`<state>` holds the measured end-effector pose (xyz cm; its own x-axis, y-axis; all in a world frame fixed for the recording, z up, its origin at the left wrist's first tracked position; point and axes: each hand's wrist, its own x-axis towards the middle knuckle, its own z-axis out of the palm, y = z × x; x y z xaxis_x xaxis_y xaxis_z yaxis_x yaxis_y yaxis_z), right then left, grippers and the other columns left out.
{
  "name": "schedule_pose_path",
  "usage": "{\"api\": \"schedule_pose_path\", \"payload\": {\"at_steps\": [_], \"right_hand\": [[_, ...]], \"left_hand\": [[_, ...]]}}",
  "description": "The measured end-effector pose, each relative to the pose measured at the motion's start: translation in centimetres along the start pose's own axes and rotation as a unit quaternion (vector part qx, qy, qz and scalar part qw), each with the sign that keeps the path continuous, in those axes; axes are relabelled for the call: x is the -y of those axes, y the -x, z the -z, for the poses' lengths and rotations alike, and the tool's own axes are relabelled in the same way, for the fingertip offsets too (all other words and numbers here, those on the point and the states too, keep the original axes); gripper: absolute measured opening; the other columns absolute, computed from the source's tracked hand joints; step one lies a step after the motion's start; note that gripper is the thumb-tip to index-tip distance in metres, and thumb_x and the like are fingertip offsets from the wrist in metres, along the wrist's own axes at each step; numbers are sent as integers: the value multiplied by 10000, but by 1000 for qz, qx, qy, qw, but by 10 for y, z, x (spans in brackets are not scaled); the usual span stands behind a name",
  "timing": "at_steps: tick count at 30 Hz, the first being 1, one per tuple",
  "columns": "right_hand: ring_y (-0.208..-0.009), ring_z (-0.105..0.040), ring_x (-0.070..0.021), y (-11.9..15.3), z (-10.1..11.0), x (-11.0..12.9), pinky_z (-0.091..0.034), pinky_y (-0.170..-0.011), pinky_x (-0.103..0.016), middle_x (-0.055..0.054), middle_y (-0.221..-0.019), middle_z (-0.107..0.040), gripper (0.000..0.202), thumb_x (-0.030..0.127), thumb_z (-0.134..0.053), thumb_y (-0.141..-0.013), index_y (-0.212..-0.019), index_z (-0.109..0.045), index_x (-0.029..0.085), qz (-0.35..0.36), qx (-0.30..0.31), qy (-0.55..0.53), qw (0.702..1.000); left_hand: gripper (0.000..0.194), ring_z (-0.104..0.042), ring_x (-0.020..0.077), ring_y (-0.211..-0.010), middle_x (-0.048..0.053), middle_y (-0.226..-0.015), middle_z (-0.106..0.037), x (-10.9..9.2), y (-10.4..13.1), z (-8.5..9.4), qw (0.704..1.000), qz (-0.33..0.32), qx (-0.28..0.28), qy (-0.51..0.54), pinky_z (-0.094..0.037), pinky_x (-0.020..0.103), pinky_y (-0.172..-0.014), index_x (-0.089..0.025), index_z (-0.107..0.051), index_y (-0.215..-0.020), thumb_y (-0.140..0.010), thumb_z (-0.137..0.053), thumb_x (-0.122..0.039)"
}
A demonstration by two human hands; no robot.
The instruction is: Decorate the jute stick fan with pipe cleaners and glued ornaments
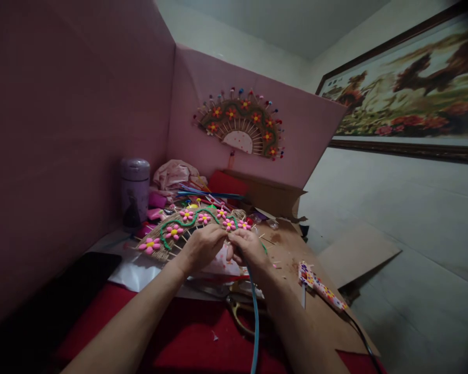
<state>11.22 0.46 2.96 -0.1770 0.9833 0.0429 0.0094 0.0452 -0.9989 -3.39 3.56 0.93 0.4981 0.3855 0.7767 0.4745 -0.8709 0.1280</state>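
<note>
Just above a handmade fan (159,236), my left hand (205,246) and my right hand (247,246) meet fingertip to fingertip. Both are closed in a pinch on one end of a light blue pipe cleaner (255,322); that end is mostly hidden by the fingers. Its long tail hangs from under my right hand toward me. The fan has a twine-wrapped band with pink flowers, yellow centres and a wavy green pipe cleaner strip. My hands cover part of its lower middle.
Scissors (239,319) lie below my hands on the red cloth (187,332). A flower-patterned glue gun (322,291) rests on cardboard (296,317) at right. Behind stand a purple flask (134,192), loose pipe cleaners (210,194) and a finished fan (242,124) on a pink board.
</note>
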Motion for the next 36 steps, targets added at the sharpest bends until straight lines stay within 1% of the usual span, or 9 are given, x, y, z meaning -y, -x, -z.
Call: {"api": "schedule_pose_path", "payload": {"at_steps": [7,14,17,20,22,24,26,30,36], "right_hand": [[-233,-273,-41,-1,17,-20,-169,-292,-170,39,-371,-551,209,376,-553,-644,-651,-452,192,-28,16,3,999],[-244,-255,-38,-2,20,-23,-156,-310,-170,57,-356,-517,212,383,-555,-650,-649,-457,196,-46,28,26,998],[-270,-258,-36,0,16,-21,-163,-324,-173,66,-378,-509,176,340,-561,-633,-650,-463,195,-31,13,2,999],[-330,-302,-40,5,11,-22,-215,-358,-178,71,-432,-492,131,292,-557,-655,-638,-479,189,19,-22,-19,999],[-383,-344,-49,7,8,-24,-264,-397,-185,64,-473,-484,123,276,-551,-680,-625,-490,185,58,-45,-19,997],[-420,-362,-61,6,10,-26,-287,-427,-193,62,-478,-459,130,262,-548,-679,-596,-488,183,82,-66,-2,994],[-430,-349,-67,3,14,-28,-281,-435,-199,67,-462,-419,132,243,-542,-659,-562,-476,183,88,-75,31,993],[-470,-359,-79,0,23,-30,-285,-464,-205,61,-488,-413,104,227,-511,-661,-570,-495,179,109,-73,139,982],[-493,-381,-87,8,23,-28,-262,-494,-212,54,-493,-427,115,168,-484,-669,-561,-517,186,179,-105,374,904]], "left_hand": [[132,-555,166,-704,33,-725,-594,-8,0,-1,986,-25,122,-108,-417,258,-591,-158,-554,-756,-808,-450,-95],[110,-553,161,-643,29,-670,-593,-9,3,-7,985,-25,120,-125,-378,251,-547,-165,-562,-730,-766,-480,-101],[120,-547,153,-630,27,-650,-594,-14,4,-11,991,38,75,-100,-370,247,-564,-164,-562,-679,-762,-483,-127],[155,-517,125,-585,2,-603,-566,-24,4,-16,985,174,1,9,-370,229,-561,-165,-543,-626,-771,-488,-170],[185,-494,104,-537,-17,-567,-548,-31,3,-21,950,280,-45,133,-377,208,-535,-164,-538,-617,-788,-473,-191],[186,-510,103,-544,-17,-573,-567,-34,3,-25,913,336,-66,224,-394,199,-531,-160,-551,-621,-787,-470,-185],[163,-544,112,-590,-8,-623,-609,-32,4,-28,914,323,-49,241,-412,205,-565,-160,-598,-673,-784,-480,-173],[165,-588,151,-750,35,-784,-663,-25,7,-27,971,220,-2,98,-427,252,-691,-176,-648,-802,-791,-488,-139],[160,-581,177,-783,54,-778,-655,-26,5,-19,984,158,83,-29,-429,271,-697,-176,-646,-801,-780,-495,-130]]}}
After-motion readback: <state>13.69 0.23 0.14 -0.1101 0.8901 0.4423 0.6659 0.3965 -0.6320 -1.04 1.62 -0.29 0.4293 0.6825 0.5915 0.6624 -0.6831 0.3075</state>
